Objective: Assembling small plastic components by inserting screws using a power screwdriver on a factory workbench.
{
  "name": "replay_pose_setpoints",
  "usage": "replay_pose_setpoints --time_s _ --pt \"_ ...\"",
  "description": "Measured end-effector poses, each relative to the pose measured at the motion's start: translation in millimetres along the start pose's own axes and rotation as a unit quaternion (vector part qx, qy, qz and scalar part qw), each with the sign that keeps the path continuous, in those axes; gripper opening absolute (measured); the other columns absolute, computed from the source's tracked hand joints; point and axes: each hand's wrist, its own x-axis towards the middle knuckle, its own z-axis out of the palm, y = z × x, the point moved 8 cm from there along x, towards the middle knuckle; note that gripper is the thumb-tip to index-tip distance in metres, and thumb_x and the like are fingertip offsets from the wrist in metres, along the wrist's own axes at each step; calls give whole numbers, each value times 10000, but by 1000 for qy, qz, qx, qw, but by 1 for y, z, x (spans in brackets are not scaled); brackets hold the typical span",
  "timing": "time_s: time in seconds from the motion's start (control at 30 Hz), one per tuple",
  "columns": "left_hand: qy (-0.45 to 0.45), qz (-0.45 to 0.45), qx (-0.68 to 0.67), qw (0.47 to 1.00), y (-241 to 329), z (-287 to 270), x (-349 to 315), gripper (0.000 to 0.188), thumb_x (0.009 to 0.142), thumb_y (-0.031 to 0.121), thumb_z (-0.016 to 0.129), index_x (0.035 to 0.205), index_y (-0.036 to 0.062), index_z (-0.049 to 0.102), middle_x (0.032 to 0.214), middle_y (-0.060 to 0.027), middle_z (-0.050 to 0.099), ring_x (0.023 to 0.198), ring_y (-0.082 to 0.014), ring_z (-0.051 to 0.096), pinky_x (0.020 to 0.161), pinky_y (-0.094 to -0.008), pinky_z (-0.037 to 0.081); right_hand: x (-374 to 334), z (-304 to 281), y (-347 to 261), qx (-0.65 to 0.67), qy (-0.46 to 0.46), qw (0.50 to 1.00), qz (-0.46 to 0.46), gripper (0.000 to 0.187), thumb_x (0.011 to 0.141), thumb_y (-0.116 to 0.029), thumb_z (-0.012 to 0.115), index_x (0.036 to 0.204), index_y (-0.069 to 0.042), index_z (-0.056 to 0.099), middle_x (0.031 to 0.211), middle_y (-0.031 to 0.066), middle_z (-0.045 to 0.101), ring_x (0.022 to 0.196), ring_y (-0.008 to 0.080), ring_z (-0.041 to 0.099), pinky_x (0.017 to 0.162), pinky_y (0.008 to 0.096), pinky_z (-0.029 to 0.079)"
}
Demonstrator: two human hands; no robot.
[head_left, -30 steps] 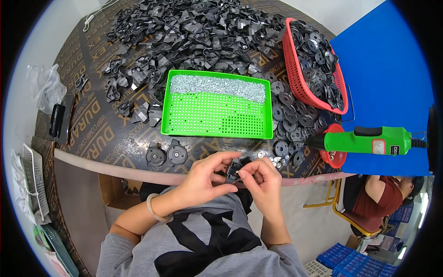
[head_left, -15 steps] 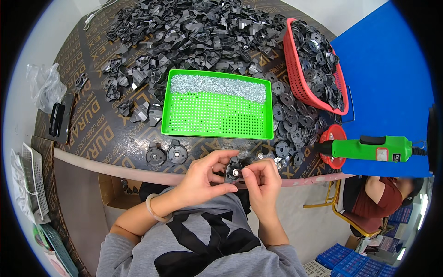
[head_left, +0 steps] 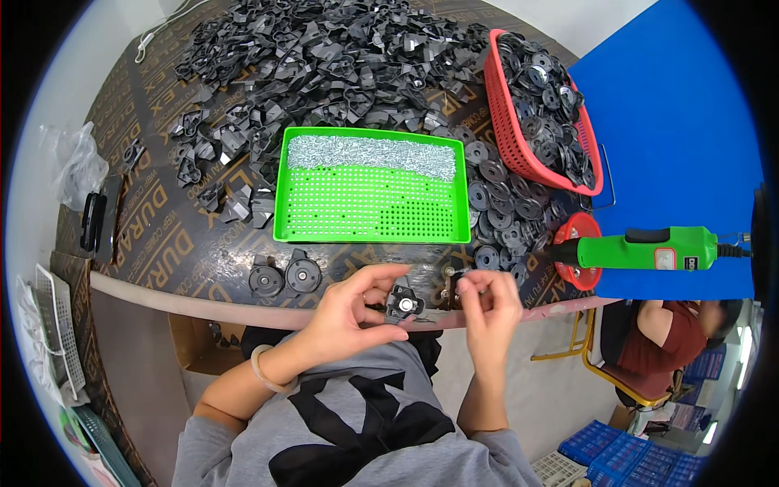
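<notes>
The dark counter, printed all over with tan lettering, has a pale front edge. Just over the middle of that edge, the left hand is curled around a black part with a silver round piece at its centre. The right hand is apart from it, thumb and finger nearly together; whether they pinch anything cannot be told. A heap of black parts covers the back edge, a green tray sits mid-counter, and a red basket stands near the right edge, beside a blue panel. Beyond the front right corner, a person in a dark red top sits near blue crates.
</notes>
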Motion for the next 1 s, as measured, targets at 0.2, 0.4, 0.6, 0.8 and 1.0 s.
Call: replay_pose_setpoints --time_s 0.2,0.4,0.6,0.8,1.0 --pt "-7 5 14 1000 6 3 1 785 738 -159 764 1422 -18 406 1226 -78 512 1058 -127 556 856 -284 593 13 -22 18 -189 115 975 -10 307 788 -224 798 1009 -36 697 876 86 608 755 238 612 682 370 502" --pt "5 -1 16 1000 4 1 1 767 756 -162 739 1426 2 404 1194 -108 563 1077 -183 628 824 -279 579 19 -15 21 -249 94 964 -11 424 717 -247 842 1058 -45 693 988 108 611 890 295 624 795 399 497" --pt "-4 1 23 1000 6 2 0 762 758 -168 731 1424 5 404 1194 -111 565 1074 -198 634 829 -291 581 24 -18 19 -224 75 972 -5 394 710 -212 845 1023 -47 670 968 104 614 907 308 597 807 412 484" --pt "-4 -11 -5 1000 2 2 2 763 749 -162 750 1414 -26 401 1211 -88 516 1084 -150 578 885 -318 598 20 -22 44 -71 77 994 41 251 781 -59 790 982 -10 648 845 64 606 649 165 574 602 293 471" --pt "-5 2 8 1000 3 1 1 758 762 -163 729 1422 -3 392 1216 -129 563 1078 -198 631 868 -314 587 -1 -13 52 319 -55 927 189 141 968 -94 600 1090 -25 618 849 11 577 589 49 530 461 179 376"
